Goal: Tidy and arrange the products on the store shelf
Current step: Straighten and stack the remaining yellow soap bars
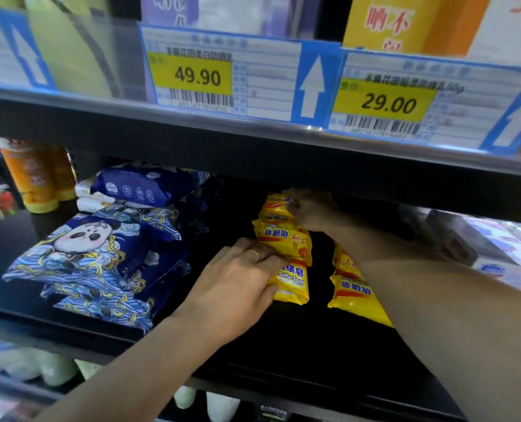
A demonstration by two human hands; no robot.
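Observation:
Yellow sulfur soap packs stand in a row on the dark middle shelf (298,360). My left hand (234,278) lies against the left side of the front pack (292,281), fingers laid across the pack (286,239) behind it. Deeper in, under the upper shelf, my right hand (311,211) pinches the top of a back soap pack (276,208). A second row of yellow soap packs (352,287) lies to the right, partly hidden by my right forearm.
Blue panda-print tissue packs (94,260) are stacked at the left, orange bottles (36,178) beyond them. Price tags reading 49.90 (198,76) and 29.00 (387,103) hang on the upper shelf edge. White and pink boxes (496,239) sit at the right. White bottles (55,367) stand below.

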